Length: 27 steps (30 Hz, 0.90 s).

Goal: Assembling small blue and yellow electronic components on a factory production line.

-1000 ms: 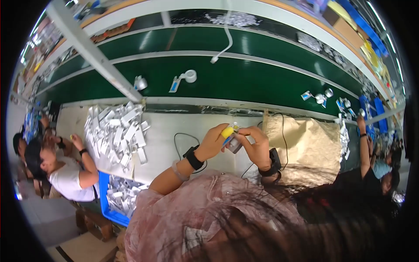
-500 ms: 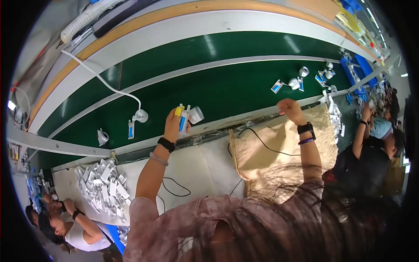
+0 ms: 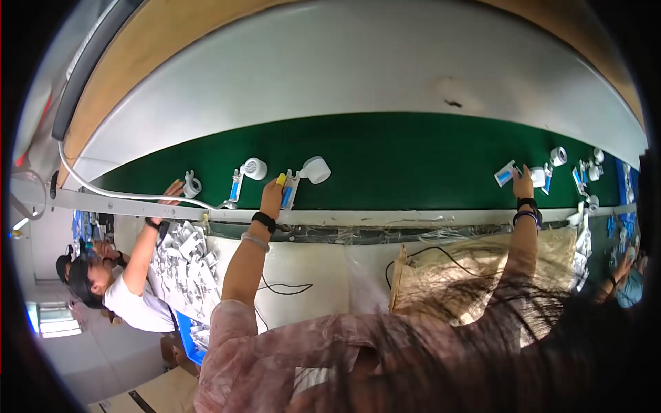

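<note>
My left hand (image 3: 273, 197), a yellow cover on one fingertip, is closed round the flat body of a white device (image 3: 290, 191). That body has a blue panel, and a round white head (image 3: 316, 170) sticks out to its right. Over the green belt at the right, my right hand (image 3: 523, 184) is closed on a similar white device, between its blue-panelled body (image 3: 505, 174) and its round head (image 3: 537, 177). The hand hides the joint between the two parts. Another such device (image 3: 236, 184) lies left of my left hand.
More white devices (image 3: 547, 177) lie farther right on the green belt (image 3: 413, 158). At the left, a co-worker's hand (image 3: 172, 194) reaches beside a round white part (image 3: 193, 184). A white cable crosses there. White parts (image 3: 186, 255) are heaped near brown paper (image 3: 447, 275) and a black cord.
My right hand has moved forward onto the belt and closed on a device. My left hand still holds its device. A co-worker's hand has come over the belt at left. The view has shifted.
</note>
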### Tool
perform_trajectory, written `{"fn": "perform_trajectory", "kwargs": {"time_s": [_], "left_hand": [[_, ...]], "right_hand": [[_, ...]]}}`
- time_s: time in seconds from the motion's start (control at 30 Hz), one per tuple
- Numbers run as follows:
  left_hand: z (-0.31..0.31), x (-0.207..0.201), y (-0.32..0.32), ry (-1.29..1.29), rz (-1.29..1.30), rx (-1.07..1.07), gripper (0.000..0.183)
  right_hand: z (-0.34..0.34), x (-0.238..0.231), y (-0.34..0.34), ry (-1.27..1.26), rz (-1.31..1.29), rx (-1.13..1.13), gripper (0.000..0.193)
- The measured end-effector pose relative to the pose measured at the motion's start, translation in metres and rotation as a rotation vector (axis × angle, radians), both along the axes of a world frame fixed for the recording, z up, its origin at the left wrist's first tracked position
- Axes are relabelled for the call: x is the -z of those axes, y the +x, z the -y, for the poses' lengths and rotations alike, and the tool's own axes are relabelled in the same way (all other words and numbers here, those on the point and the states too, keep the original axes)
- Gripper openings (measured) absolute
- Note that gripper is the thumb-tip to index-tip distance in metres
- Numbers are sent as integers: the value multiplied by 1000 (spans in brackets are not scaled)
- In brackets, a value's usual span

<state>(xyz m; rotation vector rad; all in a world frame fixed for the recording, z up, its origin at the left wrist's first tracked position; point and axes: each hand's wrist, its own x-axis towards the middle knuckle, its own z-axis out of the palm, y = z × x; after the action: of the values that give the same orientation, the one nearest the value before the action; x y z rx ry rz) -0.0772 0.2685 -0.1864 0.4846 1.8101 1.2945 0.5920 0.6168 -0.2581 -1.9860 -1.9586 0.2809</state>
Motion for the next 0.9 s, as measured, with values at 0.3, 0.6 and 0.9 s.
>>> {"fn": "perform_trajectory", "kwargs": {"time_s": [0.3,0.6,0.9], "left_hand": [[2,-3,24,149,376,-88,26],[6,-4,37,126,394,60,29],[15,-5,37,165,360,11,29]], "right_hand": [[-9,-4,-25,-61,28,125,57],[-3,-6,-8,27,-297,174,38],[47,-79,-90,-162,-1169,202,34]]}}
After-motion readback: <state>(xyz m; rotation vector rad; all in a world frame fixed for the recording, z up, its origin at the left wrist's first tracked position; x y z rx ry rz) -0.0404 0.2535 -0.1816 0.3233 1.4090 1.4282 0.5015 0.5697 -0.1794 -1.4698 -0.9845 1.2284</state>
